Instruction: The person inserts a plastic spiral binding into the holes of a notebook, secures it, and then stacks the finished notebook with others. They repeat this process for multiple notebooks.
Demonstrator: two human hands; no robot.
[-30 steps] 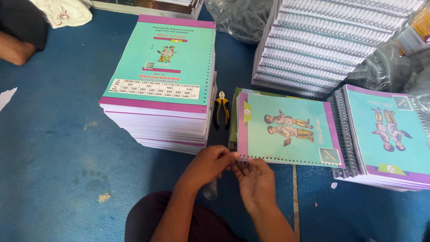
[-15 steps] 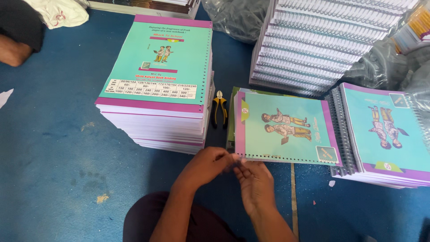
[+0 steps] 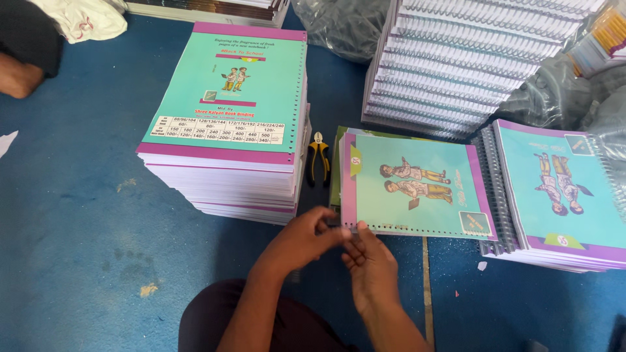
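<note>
Both hands, left (image 3: 301,240) and right (image 3: 372,266), pinch the notebook's (image 3: 417,186) punched near edge; pliers (image 3: 318,158) lie beside the stack (image 3: 225,130).

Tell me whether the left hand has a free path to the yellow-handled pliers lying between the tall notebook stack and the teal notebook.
Probably yes: the yellow-handled pliers lie uncovered in the gap just beyond the left hand, with nothing between.

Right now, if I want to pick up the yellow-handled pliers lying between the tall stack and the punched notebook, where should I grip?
Probably take the pliers by the two yellow handles, coming straight down from above. They lie flat on the blue floor in a narrow gap between the tall stack and the punched notebook, handles pointing toward the person, so side approaches look blocked.
</note>
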